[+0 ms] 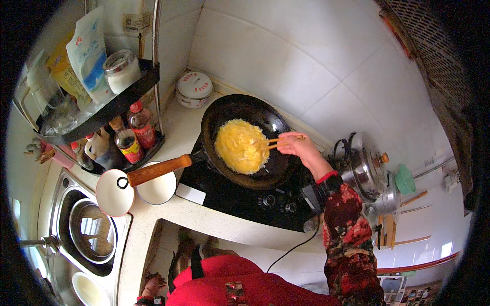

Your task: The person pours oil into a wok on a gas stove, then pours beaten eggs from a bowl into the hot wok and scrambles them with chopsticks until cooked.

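Note:
My right hand (294,145) holds a pair of wooden chopsticks (273,143), whose tips are in the right part of a round of yellow beaten egg (242,147). The egg lies in a dark wok (245,102) on a black gas stove (245,204). The wok's wooden handle (160,170) points to the lower left, over two white bowls, one red-rimmed (115,195) and one dark-rimmed (155,189). My left hand (154,285) is low beside my body, away from the stove, with its fingers apart and nothing seen in it.
Left stands a two-tier rack (111,111) with a glass jar (121,72), bags and sauce bottles (129,143). Below it is a sink (124,233) with a metal basin (93,231). A lidded enamel pot (194,90) stands behind; steel pots (363,168) stand right.

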Demonstrator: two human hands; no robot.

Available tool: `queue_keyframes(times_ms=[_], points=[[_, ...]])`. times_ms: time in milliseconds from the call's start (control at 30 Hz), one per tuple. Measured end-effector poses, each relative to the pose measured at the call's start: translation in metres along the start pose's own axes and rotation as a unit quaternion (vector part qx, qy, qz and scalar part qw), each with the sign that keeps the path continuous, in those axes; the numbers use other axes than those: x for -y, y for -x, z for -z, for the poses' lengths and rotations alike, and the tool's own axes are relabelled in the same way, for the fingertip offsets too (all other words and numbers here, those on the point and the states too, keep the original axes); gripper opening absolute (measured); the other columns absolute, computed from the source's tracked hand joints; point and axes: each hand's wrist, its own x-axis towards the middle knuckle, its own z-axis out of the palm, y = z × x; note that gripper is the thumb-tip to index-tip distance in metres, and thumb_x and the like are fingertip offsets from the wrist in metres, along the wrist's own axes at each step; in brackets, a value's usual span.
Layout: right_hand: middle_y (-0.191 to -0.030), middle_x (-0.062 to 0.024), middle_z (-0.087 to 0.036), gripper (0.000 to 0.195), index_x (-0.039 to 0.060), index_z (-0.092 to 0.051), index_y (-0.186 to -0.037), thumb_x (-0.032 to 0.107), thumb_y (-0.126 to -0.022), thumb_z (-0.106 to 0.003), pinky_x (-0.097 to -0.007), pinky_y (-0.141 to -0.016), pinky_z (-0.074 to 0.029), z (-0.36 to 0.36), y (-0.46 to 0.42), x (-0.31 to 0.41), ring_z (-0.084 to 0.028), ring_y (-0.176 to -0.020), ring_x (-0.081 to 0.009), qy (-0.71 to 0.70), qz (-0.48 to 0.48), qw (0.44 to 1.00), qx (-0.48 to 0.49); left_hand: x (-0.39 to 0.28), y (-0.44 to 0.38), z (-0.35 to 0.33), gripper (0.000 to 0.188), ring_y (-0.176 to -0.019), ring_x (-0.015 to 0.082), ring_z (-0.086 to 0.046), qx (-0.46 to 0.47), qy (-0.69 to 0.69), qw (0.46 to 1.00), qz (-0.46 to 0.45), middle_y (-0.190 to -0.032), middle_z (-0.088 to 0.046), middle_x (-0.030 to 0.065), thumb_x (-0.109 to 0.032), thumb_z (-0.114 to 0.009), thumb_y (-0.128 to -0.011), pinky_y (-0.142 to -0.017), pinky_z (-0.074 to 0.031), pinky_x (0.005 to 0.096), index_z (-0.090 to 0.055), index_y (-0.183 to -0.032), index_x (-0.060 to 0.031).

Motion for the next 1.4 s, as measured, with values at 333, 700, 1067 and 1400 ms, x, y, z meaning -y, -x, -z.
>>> queue_keyframes(times_ms=[333, 700, 1067, 1400], points=[[-0.092, -0.0083, -0.067, 0.022, 0.0018, -0.063, -0.107, 0.005, -0.088, -0.052, -0.0251, -0.078, -0.049, -0.034, 0.06, 0.018, -0.062, -0.084, -0.0113, 0.27, 0.152, 0.932, 0.186, -0.028, 0.018, -0.012, 0.038, -0.082, 0.0319, -0.061, -0.008, -0.153, 0.987, -0.052, -0.089, -0.061, 0.0136, -0.02, -0.064, -0.072, -0.066, -0.049, 0.0407, -0.051, -0.105, -0.005], [-0.098, -0.0072, -0.065, 0.022, -0.0006, -0.062, -0.108, 0.01, -0.09, -0.053, -0.0258, -0.078, -0.05, -0.032, 0.019, -0.005, -0.062, -0.086, -0.0128, 0.19, 0.121, 0.968, 0.108, -0.082, 0.039, -0.049, 0.045, -0.079, 0.0348, -0.062, -0.01, -0.545, 0.825, -0.149, -0.085, -0.063, 0.0153, -0.009, -0.07, -0.063, -0.063, -0.049, 0.041, -0.052, -0.104, -0.0031], [-0.096, -0.0086, -0.066, 0.022, 0.0016, -0.062, -0.108, 0.009, -0.09, -0.052, -0.0268, -0.076, -0.052, -0.032, 0.018, 0.012, -0.063, -0.083, -0.0143, 0.228, 0.081, 0.965, 0.102, -0.098, 0.048, -0.052, 0.068, -0.095, 0.0396, -0.056, 0.059, -0.466, 0.855, -0.221, -0.102, -0.059, 0.0215, -0.024, -0.065, -0.069, -0.079, -0.047, 0.0449, -0.039, -0.128, -0.0015], [-0.078, -0.013, -0.067, 0.02, 0.0034, -0.066, -0.1, 0.013, -0.084, -0.059, -0.0271, -0.069, -0.051, -0.023, -0.005, -0.015, -0.064, -0.074, -0.013, 0.236, 0.224, 0.946, 0.008, -0.212, 0.092, -0.067, 0.042, -0.092, 0.0177, -0.056, 0.047, 0.034, 0.996, 0.064, -0.101, -0.062, 0.0046, -0.042, -0.043, -0.093, -0.078, -0.045, 0.0322, -0.057, -0.114, -0.0079]])
